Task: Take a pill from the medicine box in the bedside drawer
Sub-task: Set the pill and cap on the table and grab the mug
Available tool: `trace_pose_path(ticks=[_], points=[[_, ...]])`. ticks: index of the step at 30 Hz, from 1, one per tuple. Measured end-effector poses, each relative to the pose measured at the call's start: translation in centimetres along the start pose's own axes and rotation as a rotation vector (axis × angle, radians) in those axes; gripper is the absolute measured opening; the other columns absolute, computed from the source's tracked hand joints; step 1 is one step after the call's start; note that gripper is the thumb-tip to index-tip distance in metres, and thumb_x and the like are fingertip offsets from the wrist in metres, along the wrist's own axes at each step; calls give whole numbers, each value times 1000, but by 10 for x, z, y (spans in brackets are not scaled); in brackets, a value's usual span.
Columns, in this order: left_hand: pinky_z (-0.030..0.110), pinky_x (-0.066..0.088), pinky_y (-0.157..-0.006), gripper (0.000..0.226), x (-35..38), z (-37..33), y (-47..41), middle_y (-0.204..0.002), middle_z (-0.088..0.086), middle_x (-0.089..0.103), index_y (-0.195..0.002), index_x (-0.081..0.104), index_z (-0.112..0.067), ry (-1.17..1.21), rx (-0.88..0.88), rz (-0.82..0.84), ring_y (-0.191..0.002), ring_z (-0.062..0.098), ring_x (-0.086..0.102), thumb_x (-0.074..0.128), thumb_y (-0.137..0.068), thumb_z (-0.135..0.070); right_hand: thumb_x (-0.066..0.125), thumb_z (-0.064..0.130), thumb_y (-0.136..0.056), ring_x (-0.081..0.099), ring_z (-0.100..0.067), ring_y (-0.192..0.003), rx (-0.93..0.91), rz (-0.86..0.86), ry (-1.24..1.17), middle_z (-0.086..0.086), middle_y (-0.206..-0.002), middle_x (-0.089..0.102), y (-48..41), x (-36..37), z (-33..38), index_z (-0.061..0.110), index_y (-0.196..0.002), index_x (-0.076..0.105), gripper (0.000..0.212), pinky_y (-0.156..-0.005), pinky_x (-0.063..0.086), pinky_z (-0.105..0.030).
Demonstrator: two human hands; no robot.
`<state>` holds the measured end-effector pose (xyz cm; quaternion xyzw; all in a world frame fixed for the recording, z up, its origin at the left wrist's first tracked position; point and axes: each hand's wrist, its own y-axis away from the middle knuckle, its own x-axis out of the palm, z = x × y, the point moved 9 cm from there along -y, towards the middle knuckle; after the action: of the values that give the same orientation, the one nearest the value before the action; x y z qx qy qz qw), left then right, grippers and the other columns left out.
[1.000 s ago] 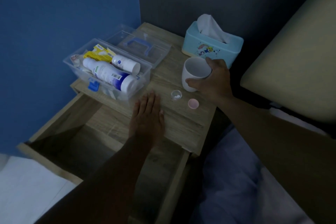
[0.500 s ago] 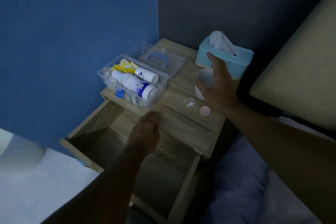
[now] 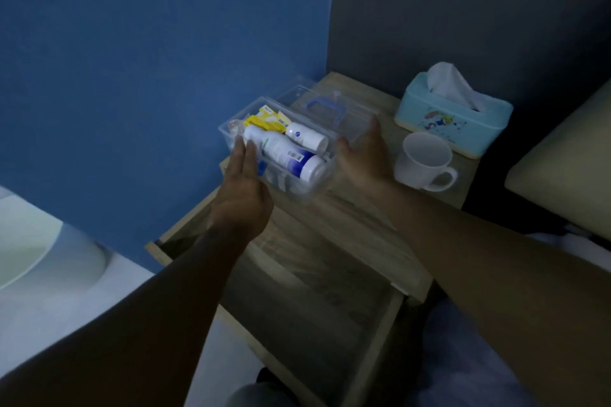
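Medicine box (image 3: 299, 187), lid open, is flanked on nightstand (image 3: 360, 225) by left hand (image 3: 243, 195) and right hand (image 3: 365, 160), fingers spread, nothing gripped; drawer (image 3: 307, 301) pulled out.

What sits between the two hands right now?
In the head view, the clear plastic medicine box, holding white bottles, lies between the left hand and right hand. Both hands are open at its ends.
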<state>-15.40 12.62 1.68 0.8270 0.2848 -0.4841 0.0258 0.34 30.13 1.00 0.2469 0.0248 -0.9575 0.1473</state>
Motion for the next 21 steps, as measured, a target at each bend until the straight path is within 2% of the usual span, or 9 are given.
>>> trace_pose_path(ticks=[4, 6, 7, 9, 11, 14, 16, 19, 21], points=[[37, 18, -121, 65, 6, 5, -6, -162, 19, 4, -152, 12, 2, -21, 104, 60, -150, 29, 7, 41, -96, -14, 52, 47, -93, 62, -28, -107, 439, -27, -295, -12, -133, 60, -20, 21, -29, 8, -140, 47, 61, -77, 44, -30], [40, 17, -121, 63, 12, 6, -4, -162, 19, 5, -152, 12, 3, -15, 121, 84, -150, 29, 6, 39, -97, -14, 50, 45, -94, 61, -21, -86, 485, -48, -427, -10, -124, 63, -28, 25, -30, 10, -131, 57, 52, -69, 45, -30], [40, 16, -121, 64, 13, 7, -3, -162, 19, 4, -152, 11, 3, -2, 125, 86, -150, 28, 5, 40, -97, -12, 49, 42, -95, 61, -21, -86, 471, -82, -434, -11, -124, 63, -33, 22, -30, 8, -131, 56, 50, -70, 47, -31], [39, 16, -121, 65, 14, 8, -3, -162, 18, 3, -152, 10, 3, 18, 127, 81, -150, 27, 4, 42, -97, -10, 46, 36, -99, 63, -30, -103, 412, -182, -359, -15, -128, 62, -41, 12, -28, 2, -130, 55, 47, -81, 49, -38], [40, 17, -121, 65, 14, 6, -4, -161, 20, 3, -151, 9, 5, 15, 139, 84, -150, 28, 4, 42, -97, -9, 44, 34, -101, 63, -31, -108, 311, -308, -267, -16, -122, 65, -43, -4, -19, 1, -120, 62, 43, -78, 45, -37], [43, 21, -120, 65, 17, 4, -2, -161, 23, 2, -151, 9, 6, -14, 142, 100, -150, 32, 5, 40, -96, -12, 40, 38, -102, 63, -27, -104, 72, -385, -93, -14, -112, 68, -33, -19, 6, 4, -110, 68, 45, -69, 34, -19], [44, 20, -120, 66, 19, 5, -2, -161, 23, 2, -151, 9, 6, -27, 127, 111, -150, 32, 4, 37, -96, -16, 37, 37, -103, 60, -21, -111, -91, -324, -124, -11, -120, 66, -20, -16, 20, 5, -122, 64, 45, -67, 33, -3], [42, 17, -121, 68, 22, 6, -5, -161, 22, -2, -151, 6, 6, -44, 116, 139, -150, 33, 1, 38, -96, -17, 36, 33, -104, 45, -2, -122, -287, -231, -149, -9, -143, 51, 2, -11, 31, 12, -146, 44, 47, -84, 26, 11], [41, 18, -121, 70, 22, 8, -6, -162, 20, -5, -152, 2, 4, -29, 96, 159, -150, 31, -1, 42, -97, -13, 37, 36, -104, 39, -4, -135, -380, -182, -155, -6, -153, 41, 14, -9, 37, 15, -152, 31, 53, -104, 30, -2]])
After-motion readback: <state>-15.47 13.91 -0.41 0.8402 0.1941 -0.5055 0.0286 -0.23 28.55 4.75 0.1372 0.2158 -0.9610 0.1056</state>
